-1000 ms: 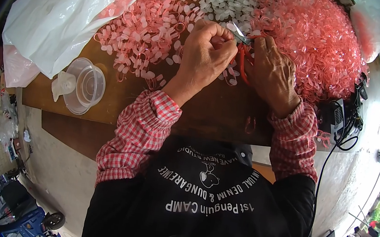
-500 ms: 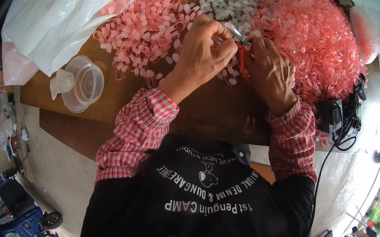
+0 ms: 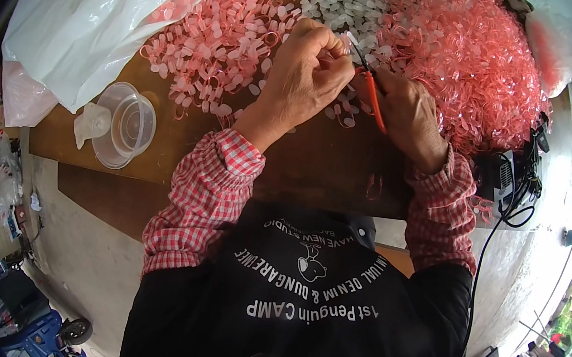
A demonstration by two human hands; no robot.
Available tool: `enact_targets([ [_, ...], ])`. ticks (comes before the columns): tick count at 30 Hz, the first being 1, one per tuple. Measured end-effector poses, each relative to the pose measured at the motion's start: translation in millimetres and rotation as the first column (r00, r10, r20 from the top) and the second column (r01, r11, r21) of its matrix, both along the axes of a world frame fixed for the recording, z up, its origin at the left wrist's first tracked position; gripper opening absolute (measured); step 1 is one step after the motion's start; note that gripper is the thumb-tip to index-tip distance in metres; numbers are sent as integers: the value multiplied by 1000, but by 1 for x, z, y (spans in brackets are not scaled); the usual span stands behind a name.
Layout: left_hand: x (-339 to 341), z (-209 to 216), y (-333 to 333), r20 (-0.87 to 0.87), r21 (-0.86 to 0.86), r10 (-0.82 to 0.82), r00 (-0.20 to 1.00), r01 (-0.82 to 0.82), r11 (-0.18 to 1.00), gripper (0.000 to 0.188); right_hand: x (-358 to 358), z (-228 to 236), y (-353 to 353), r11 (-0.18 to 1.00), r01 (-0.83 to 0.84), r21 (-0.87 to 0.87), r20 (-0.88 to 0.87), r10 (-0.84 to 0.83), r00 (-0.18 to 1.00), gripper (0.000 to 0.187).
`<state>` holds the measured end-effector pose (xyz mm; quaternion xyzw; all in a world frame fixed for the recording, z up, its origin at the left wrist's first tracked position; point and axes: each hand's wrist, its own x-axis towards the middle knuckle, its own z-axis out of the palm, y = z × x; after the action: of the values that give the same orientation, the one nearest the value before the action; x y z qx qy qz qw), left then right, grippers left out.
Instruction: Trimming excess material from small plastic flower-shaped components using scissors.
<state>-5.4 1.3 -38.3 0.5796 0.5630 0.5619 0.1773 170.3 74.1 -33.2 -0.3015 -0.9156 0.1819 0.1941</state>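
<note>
My right hand (image 3: 407,108) is closed around orange-handled scissors (image 3: 375,103). Their dark metal blades point up and left, close to the fingertips of my left hand (image 3: 303,72). The left thumb and fingers are pinched together; whatever sits between them is mostly hidden and too small to name. Beyond my hands lie loose pink plastic loops with oval tabs (image 3: 229,34), a patch of clear whitish oval pieces (image 3: 342,2), and a big heap of shiny pink loops (image 3: 467,65) on the right.
A white plastic bag (image 3: 98,16) covers the table's (image 3: 289,157) far left. Below it stands a clear round tub (image 3: 144,127) beside a crumpled whitish piece (image 3: 93,123). Black cables (image 3: 533,178) and a dark box (image 3: 499,178) lie at the right edge. A clear bag (image 3: 563,52) rests behind the heap.
The scissors have swung more upright, with the orange handle showing outside my right hand, which has shifted slightly down. My left hand stays pinched and has moved slightly left.
</note>
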Motion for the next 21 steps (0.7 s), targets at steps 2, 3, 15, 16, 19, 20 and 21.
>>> enact_targets([
  [2, -2, -6, 1, 44, 17, -40, 998, 40, 999, 12, 1, 3, -3, 999, 3, -36, 7, -3, 1000, 28],
  [3, -3, -8, 1, 88, 34, -80, 993, 77, 996, 12, 0, 5, -5, 999, 3, -37, 6, -3, 1000, 28],
  [15, 3, -5, 0, -216, 92, 72, 974, -53, 994, 14, -9, 9, -13, 958, 149, 246, 53, -167, 985, 17],
  [16, 3, -5, 0, -216, 92, 74, 974, -55, 994, 14, -8, 7, -11, 963, 120, 243, 49, -135, 990, 17],
  [19, 1, -6, 2, -197, 166, 62, 978, -30, 986, 14, -2, -3, -3, 993, 50, 106, -105, -38, 994, 23],
  [20, -1, -9, 2, -196, 134, 50, 979, -23, 991, 14, 1, -6, 1, 1000, -19, -23, -262, 12, 965, 30],
  [21, -4, -12, 0, -191, 101, 40, 981, -21, 995, 14, 7, 0, 6, 999, -24, -25, -260, 16, 965, 30],
])
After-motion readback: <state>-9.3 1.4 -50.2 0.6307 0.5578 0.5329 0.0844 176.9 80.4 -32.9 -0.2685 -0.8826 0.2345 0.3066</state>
